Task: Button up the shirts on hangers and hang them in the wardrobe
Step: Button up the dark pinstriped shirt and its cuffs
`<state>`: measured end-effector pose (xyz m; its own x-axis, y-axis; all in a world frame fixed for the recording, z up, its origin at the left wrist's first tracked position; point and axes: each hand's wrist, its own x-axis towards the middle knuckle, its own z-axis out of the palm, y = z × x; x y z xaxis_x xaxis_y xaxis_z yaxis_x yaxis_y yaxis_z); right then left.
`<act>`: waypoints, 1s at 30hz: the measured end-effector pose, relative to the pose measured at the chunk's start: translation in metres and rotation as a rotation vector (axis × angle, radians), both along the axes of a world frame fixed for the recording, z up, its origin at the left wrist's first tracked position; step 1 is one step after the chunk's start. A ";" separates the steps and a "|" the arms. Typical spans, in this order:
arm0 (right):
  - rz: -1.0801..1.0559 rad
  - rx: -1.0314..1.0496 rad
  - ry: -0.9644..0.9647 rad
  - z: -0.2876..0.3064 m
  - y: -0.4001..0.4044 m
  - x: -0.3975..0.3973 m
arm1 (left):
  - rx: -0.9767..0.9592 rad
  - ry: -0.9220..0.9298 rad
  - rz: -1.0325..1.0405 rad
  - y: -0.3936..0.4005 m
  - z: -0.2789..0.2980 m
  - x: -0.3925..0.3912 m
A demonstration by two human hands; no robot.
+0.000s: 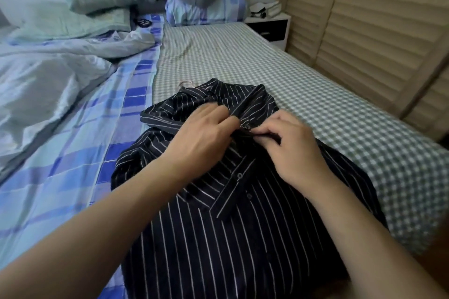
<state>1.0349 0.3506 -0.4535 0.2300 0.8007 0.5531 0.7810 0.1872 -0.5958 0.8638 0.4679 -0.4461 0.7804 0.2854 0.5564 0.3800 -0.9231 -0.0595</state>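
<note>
Navy pinstriped shirt (243, 213) lies flat on the bed (243, 56), collar away from me, a hanger hook (185, 83) just peeking out past the collar. My left hand (201, 133) pinches the collar's left edge — my right hand (291, 141) pinches the opposite edge at the top button (246, 127), both grips closed on the cloth. Lower buttons sit undone.

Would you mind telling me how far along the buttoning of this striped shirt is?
Done: a hanger peeks out at the collar of the striped shirt, so it looks already hangered. In hand: the left hand and right hand pinch the placket at the top button. Left: two lower buttons sit on an open placket, and the shirt lies on the bed, not in the wardrobe.
</note>
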 end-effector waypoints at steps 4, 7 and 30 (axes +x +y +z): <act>0.015 -0.279 -0.079 -0.006 -0.022 0.030 | -0.285 0.041 -0.021 -0.015 -0.016 0.004; 0.072 -0.679 -0.286 -0.021 -0.030 0.035 | -0.576 0.205 -0.024 -0.026 -0.045 -0.003; 0.096 0.108 -0.198 -0.044 -0.006 0.023 | -1.658 -0.488 0.125 -0.038 -0.038 0.025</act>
<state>1.0580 0.3448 -0.4971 0.0340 0.7475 0.6634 0.8563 0.3206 -0.4050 0.8890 0.4300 -0.4842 0.5738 0.7922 -0.2080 0.1407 0.1548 0.9779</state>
